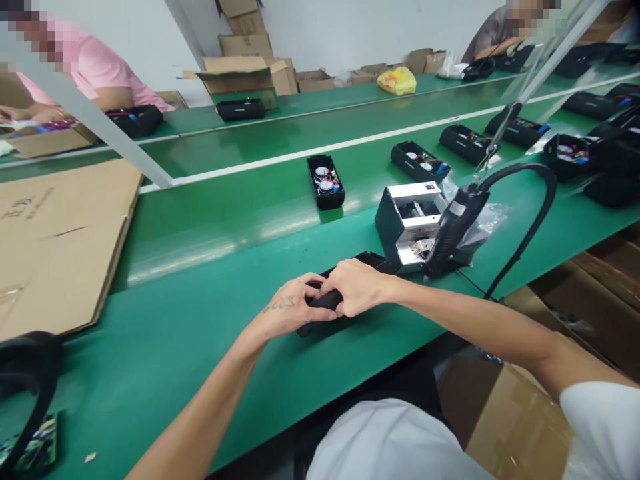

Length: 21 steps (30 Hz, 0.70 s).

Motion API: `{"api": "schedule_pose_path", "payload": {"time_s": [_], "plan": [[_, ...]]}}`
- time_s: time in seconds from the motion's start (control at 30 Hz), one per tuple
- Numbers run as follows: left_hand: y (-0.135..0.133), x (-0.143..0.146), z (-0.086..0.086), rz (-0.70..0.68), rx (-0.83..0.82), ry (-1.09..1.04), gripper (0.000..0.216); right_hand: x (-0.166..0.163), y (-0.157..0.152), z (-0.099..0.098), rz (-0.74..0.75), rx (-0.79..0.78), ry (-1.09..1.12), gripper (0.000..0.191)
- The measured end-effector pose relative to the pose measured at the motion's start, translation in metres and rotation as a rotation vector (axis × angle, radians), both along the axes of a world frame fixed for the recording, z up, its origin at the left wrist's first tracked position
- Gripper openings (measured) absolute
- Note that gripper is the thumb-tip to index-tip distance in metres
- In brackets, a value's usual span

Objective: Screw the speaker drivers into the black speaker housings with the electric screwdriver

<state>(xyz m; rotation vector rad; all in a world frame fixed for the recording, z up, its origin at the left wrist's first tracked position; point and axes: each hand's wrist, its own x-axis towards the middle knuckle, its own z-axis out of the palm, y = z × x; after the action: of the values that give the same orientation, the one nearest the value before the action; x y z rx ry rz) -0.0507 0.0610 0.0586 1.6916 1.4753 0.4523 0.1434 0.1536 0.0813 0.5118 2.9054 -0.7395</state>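
Note:
A long black speaker housing lies on the green bench before me, slanting up to the right. My left hand wraps round its near left end, fingers on top and thumb along the near side. My right hand is closed over the middle, its fingers curled on a dark rounded part at the housing. A bit of red wire shows between the hands. My fingers hide most of the housing's inside, so I cannot tell whether the rounded part is separate.
Right of my hands stand a metal-fronted dispenser machine and a hanging black electric screwdriver. An open speaker housing with wires sits on the conveyor. Flat cardboard lies left. Two people work across the line.

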Motion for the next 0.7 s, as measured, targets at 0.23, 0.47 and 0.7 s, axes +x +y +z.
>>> {"api": "schedule_pose_path", "payload": {"time_s": [0.23,0.47,0.7], "plan": [[0.003,-0.002,0.002,-0.003,-0.019,0.015,0.034,-0.001,0.004,0.011,0.054,-0.008,-0.078,0.034],[0.003,-0.002,-0.001,-0.016,-0.010,0.006,0.035,-0.001,0.006,0.000,0.034,-0.021,-0.016,0.038],[-0.009,0.004,-0.004,-0.019,0.086,0.094,0.026,0.008,-0.013,0.004,0.086,0.064,-0.006,0.032]]}}
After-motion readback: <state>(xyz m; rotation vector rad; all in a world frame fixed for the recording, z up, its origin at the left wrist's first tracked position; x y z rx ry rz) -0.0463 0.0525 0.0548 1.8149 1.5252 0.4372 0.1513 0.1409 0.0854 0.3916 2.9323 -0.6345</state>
